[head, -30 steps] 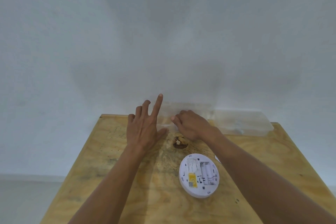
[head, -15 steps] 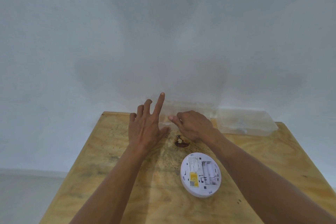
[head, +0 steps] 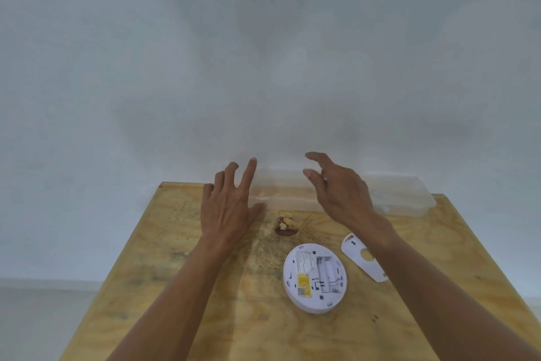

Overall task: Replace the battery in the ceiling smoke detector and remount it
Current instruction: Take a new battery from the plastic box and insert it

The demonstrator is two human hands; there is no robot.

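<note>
**Hands lifted off the clear boxes, detector waiting open**

Looking nearest first, I see the smoke detector (head: 315, 278) lying back-up on the plywood table (head: 164, 287), its battery bay bare, with the loose white mounting plate (head: 363, 256) just beside it to the right. Farther out, my right hand (head: 341, 193) has come up off the clear plastic box (head: 281, 188) it was pinching half a second ago; its fingers now hang loosely spread, holding nothing. My left hand (head: 229, 205) is still splayed, also empty. Both hover beyond the detector, so I judge the fresh battery isn't fetched yet.
</note>
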